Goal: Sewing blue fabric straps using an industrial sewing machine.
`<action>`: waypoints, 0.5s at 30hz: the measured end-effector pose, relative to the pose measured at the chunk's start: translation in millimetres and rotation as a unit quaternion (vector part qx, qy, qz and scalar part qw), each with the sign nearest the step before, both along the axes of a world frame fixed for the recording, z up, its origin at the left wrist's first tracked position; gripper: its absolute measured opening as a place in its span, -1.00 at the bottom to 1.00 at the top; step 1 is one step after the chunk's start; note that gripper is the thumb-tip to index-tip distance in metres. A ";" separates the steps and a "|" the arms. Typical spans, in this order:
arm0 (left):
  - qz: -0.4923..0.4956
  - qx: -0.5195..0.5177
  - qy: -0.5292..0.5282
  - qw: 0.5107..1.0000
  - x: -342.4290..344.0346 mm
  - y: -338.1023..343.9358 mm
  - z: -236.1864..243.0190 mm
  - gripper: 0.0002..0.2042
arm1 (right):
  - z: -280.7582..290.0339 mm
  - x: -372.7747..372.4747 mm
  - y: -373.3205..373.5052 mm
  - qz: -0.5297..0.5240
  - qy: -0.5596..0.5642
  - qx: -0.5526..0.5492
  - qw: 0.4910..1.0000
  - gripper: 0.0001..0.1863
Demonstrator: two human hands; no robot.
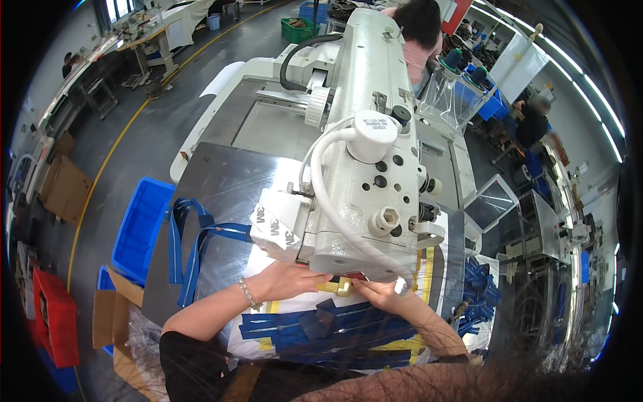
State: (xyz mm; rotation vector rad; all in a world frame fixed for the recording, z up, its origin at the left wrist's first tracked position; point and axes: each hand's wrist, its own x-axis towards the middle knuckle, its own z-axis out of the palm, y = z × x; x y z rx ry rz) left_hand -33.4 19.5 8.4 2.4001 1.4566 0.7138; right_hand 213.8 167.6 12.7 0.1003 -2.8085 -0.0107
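A large white industrial sewing machine [365, 201] stands in front of me, its head over the work. My left hand [291, 280] reaches in from the left, fingers stretched out flat toward the needle area; the tips go partly under the head. On the other side my right hand [378, 293] has its fingers bent in, beside a small yellow piece [343, 287] between the hands. What those fingers pinch is hidden. Blue webbing straps [288, 327] lie in a row just below my hands. A looped blue strap [231, 231] trails out left of the head.
Shiny metal plate [214, 174] spreads left of the machine. A blue bin [140, 228] and an open cardboard box [124, 321] stand to the left. Cut blue straps [477, 291] are piled at right, near a tilted screen [492, 203]. A person [418, 40] is behind the machine.
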 end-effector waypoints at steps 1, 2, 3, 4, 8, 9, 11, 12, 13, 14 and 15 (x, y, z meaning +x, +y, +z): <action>0.001 -0.038 -0.008 0.999 1.2 -0.2 6.2 -0.62 | -6.1 6.5 -2.1 0.001 -0.001 0.001 1.000 -0.79; 0.003 -0.075 -0.016 0.997 2.3 -0.1 9.1 -0.62 | -11.9 12.2 -4.1 -0.084 -0.001 -0.161 0.983 -0.78; 0.007 -0.075 -0.016 0.997 1.5 -1.3 5.3 -0.62 | -9.6 9.9 -6.0 -0.163 0.000 -0.318 0.934 -0.76; 0.005 -0.035 -0.002 0.999 0.7 -2.1 -2.3 -0.61 | -4.2 9.7 -6.4 -0.159 0.000 -0.318 0.935 -0.76; 0.006 0.005 -0.018 1.000 -0.7 -1.9 -4.3 -0.60 | 4.5 17.6 -5.0 -0.109 -0.055 -0.152 0.981 -0.73; 0.008 0.006 -0.019 1.000 -0.8 -1.5 -3.1 -0.60 | 1.8 19.4 -4.3 -0.105 -0.067 -0.135 0.983 -0.72; 0.013 -0.162 -0.079 0.984 -1.2 -1.4 -0.8 -0.60 | -1.0 19.0 -4.0 -0.098 -0.058 -0.147 0.983 -0.71; 0.016 -0.162 -0.080 0.983 -2.0 -2.0 -1.6 -0.60 | -1.9 17.9 -4.2 -0.094 -0.048 -0.159 0.982 -0.70; 0.011 -0.153 -0.080 0.985 -2.9 -2.5 -3.2 -0.60 | -3.2 17.9 -3.9 -0.091 -0.049 -0.159 0.982 -0.70; 0.007 -0.144 -0.079 0.986 -3.7 -3.1 -5.2 -0.60 | -4.7 18.2 -3.5 -0.098 -0.060 -0.170 0.979 -0.66; 0.010 -0.145 -0.080 0.986 -4.3 -3.7 -8.2 -0.60 | -5.7 18.2 -3.4 -0.105 -0.070 -0.181 0.975 -0.63</action>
